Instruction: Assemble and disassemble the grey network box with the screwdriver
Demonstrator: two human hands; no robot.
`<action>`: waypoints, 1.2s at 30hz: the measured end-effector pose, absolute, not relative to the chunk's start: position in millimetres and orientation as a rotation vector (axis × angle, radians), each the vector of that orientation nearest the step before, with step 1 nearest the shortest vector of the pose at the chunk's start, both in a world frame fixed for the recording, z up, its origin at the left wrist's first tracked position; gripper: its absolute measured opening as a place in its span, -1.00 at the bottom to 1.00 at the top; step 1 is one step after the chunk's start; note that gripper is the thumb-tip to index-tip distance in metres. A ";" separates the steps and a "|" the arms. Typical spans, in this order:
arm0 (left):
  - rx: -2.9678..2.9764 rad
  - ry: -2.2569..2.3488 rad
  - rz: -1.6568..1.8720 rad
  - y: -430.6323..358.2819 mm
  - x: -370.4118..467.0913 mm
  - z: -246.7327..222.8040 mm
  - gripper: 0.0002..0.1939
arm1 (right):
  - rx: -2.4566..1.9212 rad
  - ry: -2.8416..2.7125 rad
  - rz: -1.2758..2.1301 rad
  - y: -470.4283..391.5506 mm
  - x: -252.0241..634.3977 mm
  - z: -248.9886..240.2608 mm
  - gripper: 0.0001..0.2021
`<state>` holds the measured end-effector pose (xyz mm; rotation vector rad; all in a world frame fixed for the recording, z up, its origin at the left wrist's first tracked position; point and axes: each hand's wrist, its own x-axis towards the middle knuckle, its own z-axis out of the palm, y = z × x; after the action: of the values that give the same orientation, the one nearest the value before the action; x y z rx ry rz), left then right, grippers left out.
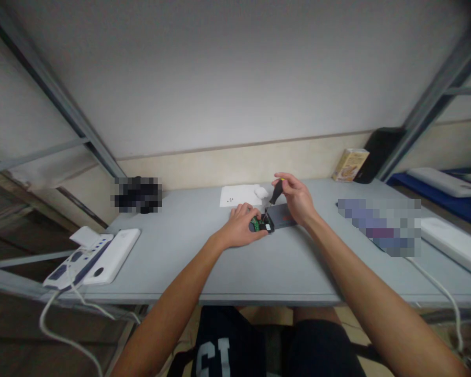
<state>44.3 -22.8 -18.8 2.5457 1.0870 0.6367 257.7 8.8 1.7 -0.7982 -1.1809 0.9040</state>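
A small black device with a bared green circuit board [255, 224] lies on the grey table [188, 262]. My left hand [241, 226] is closed around its left side, thumb along the near edge, hiding part of it. In my right hand [296, 199] is a dark-handled screwdriver [276, 191], tilted, its shaft pointing down at the device; whether the tip touches cannot be made out. Beside the device, partly under my right hand, lies a flat dark grey panel [282, 216]. Behind sits a white sheet of paper [239, 193] with several tiny dark pieces, perhaps screws, and a crumpled white lump [260, 192].
At the left are a power strip [80, 259] with cords and a white flat device [115, 256]. A blurred dark object [139, 195] stands behind them. To the right are a yellow box [350, 165], a black case [379, 154] and a blurred bluish object [380, 225].
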 end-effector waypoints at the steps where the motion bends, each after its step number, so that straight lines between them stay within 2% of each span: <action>1: 2.540 1.094 0.630 -23.1 44.5 -18.3 -0.63 | -0.780 -1.174 0.929 8.4 257.3 1.7 -0.73; 9: 2.548 1.099 0.584 -23.4 44.2 -16.9 -0.64 | -0.807 -1.174 0.815 7.1 255.2 2.5 -0.79; 15: 2.570 1.085 0.599 -22.3 44.0 -18.4 -0.64 | -0.683 -1.173 1.039 2.8 253.0 6.5 -0.73; 21: 2.578 1.103 0.570 -22.5 44.4 -18.2 -0.64 | -0.745 -1.161 0.887 3.2 252.3 5.0 -0.77; 28: 2.578 1.069 0.595 -22.6 44.3 -19.0 -0.67 | -0.742 -1.146 1.024 7.4 257.0 3.5 -0.72; 36: 2.580 0.961 0.649 -19.1 43.6 -24.0 -0.68 | -0.819 -1.200 0.814 9.7 260.6 -0.5 -0.78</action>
<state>43.6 -19.1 -24.0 2.5802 0.9606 0.6490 260.6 9.7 -0.5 -0.8191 -1.1996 0.8140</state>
